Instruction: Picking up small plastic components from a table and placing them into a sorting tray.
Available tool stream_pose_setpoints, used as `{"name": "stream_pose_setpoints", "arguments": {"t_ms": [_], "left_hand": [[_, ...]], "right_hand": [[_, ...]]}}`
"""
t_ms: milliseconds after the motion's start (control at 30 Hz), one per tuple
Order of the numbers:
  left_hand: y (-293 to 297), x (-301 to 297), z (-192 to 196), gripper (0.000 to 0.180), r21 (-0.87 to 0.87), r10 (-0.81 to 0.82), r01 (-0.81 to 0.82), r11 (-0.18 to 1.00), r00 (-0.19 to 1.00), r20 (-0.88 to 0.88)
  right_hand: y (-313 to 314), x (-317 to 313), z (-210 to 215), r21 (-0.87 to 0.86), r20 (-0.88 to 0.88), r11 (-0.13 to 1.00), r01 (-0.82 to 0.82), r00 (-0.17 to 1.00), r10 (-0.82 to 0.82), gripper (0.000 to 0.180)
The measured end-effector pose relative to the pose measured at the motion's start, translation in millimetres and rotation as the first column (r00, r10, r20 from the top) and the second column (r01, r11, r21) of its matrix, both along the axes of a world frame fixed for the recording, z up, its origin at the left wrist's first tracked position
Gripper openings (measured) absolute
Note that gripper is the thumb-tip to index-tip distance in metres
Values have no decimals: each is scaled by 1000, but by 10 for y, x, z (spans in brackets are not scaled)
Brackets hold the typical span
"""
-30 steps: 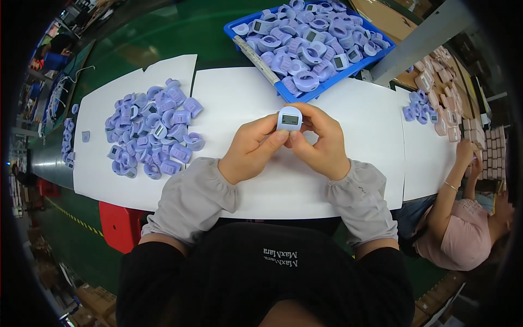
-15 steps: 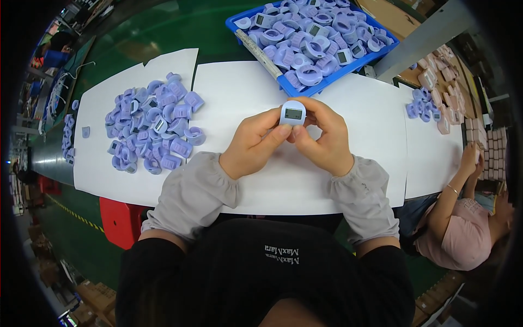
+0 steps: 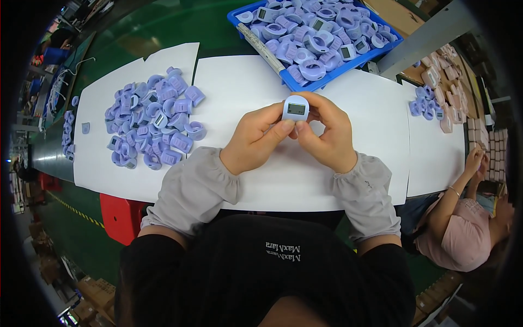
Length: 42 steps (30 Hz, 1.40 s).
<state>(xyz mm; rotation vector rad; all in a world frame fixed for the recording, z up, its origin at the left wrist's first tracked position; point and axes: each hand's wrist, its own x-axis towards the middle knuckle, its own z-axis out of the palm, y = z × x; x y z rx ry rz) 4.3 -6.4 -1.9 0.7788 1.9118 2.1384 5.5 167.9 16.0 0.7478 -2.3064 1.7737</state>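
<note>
Between both hands I hold up a small lilac plastic device, rounded on top, with a grey digital screen facing up. My left hand pinches it from the left side, thumb at the lower edge. From the other side my right hand is closed on it too, its thumb just below the device. The fingers behind it are partly hidden. To the left, a loose pile of similar lilac devices lies on the white table covering. Several of these show loop-shaped openings.
Beyond my hands stands a blue tray heaped with lilac devices. A metal post rises at its right. Farther right are a few lilac devices, pink pieces and a co-worker. A red stool stands at the left.
The view has shifted slightly. Both hands still hold the same device in nearly the same spot, and its screen now looks a little different.
</note>
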Motion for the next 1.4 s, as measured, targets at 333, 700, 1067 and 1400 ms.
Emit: {"name": "stream_pose_setpoints", "arguments": {"t_ms": [333,700,1067,1400], "left_hand": [[1,-1,-12,26,1,3,-3,1000,1000,-2],[-36,-17,-48,30,-17,15,-15,1000,1000,-12],[-35,-12,-6,35,-15,-23,23,1000,999,-44],[-22,-16,-6,35,-17,-1,0,1000,999,-54]], "right_hand": [[3,1,3,10,0,1000,2,1000,-2,40],[45,-33,-5,-23,52,996,-83,995,84,46],[50,-13,46,-62,108,995,-79,990,86,39],[61,-24,43,-104,167,990,-96,980,112,39]]}}
